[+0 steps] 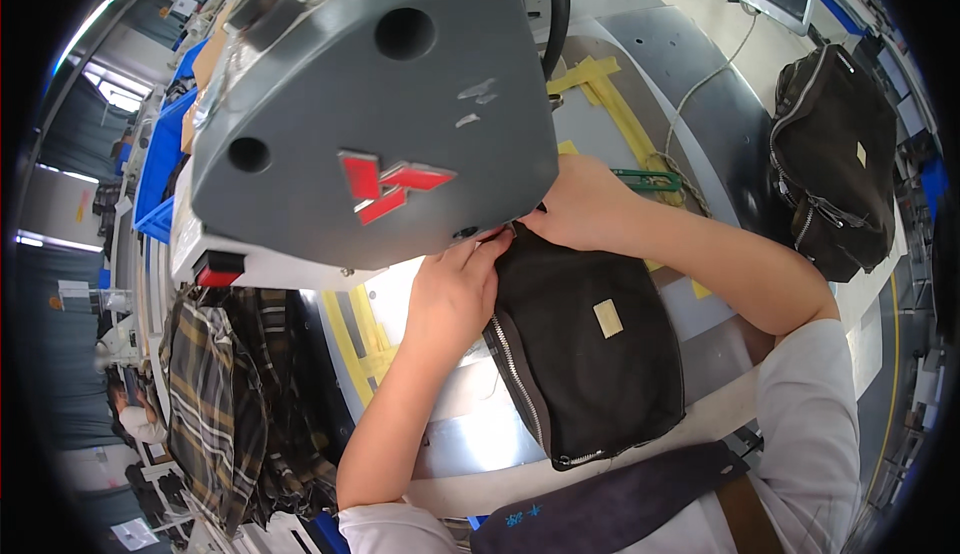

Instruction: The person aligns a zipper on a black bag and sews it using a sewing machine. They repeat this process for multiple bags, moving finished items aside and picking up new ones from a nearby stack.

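A worker's left hand (452,294) and right hand (585,199) meet at the far edge of a black zippered pouch (600,384), lying between the forearms below a grey sewing-machine head (300,154). The step appears to be guiding that edge under the head; the next move calls for keeping it flat, fingers clear. The head masks the fingertips, so whether either hand pinches cloth cannot be told. Green thread snips (645,181) lie beside the right wrist; a second black pouch (840,164) sits beyond.
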The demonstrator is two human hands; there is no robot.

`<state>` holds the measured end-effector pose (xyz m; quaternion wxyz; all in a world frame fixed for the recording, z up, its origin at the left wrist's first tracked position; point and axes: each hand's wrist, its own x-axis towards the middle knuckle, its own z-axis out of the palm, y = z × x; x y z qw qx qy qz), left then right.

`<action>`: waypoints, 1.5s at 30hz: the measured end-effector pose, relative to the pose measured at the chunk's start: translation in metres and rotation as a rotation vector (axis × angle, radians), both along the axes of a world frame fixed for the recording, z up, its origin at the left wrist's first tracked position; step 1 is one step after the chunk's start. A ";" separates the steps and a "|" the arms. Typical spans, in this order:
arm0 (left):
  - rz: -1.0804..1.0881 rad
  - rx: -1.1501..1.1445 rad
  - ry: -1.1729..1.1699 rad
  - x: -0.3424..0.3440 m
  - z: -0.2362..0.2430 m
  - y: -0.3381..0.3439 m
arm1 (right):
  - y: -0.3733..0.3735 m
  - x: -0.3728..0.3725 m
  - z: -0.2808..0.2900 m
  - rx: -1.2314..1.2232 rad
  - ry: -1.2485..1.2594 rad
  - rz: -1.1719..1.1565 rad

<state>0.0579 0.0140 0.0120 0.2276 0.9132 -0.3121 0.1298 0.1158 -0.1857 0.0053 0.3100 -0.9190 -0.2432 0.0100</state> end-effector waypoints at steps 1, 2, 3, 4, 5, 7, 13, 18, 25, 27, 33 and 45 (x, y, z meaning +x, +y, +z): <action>0.001 0.020 -0.004 -0.001 0.001 -0.001 | 0.000 0.000 -0.001 0.006 -0.010 -0.003; 0.001 0.041 -0.007 -0.002 0.002 -0.003 | 0.000 -0.001 -0.002 0.012 -0.020 -0.006; 0.002 0.061 -0.012 -0.002 0.003 -0.004 | 0.000 -0.001 -0.002 0.018 -0.031 -0.009; 0.005 0.064 -0.007 -0.002 0.003 -0.004 | -0.001 -0.002 -0.002 0.017 -0.028 -0.010; 0.009 0.066 -0.001 -0.002 0.003 -0.005 | -0.001 -0.002 -0.001 0.016 -0.024 -0.011; 0.020 0.044 -0.012 -0.002 0.002 -0.005 | -0.001 -0.003 0.002 0.016 -0.019 -0.013; 0.058 -0.047 -0.037 -0.001 -0.003 -0.005 | -0.001 -0.002 -0.001 0.041 -0.052 -0.017; 0.066 -0.039 -0.025 -0.002 -0.002 -0.005 | -0.001 -0.001 -0.004 0.067 -0.082 0.004; 0.017 0.100 -0.040 -0.003 0.007 -0.008 | 0.001 -0.006 0.001 -0.022 -0.122 -0.017; 0.013 0.103 -0.036 -0.004 0.009 -0.008 | 0.001 -0.008 0.004 -0.062 -0.149 -0.029; 0.006 0.092 -0.089 -0.002 0.005 -0.005 | 0.001 0.004 0.006 0.062 0.047 -0.059; -0.010 0.142 -0.059 -0.006 0.007 -0.008 | -0.002 0.007 -0.009 0.214 -0.088 0.033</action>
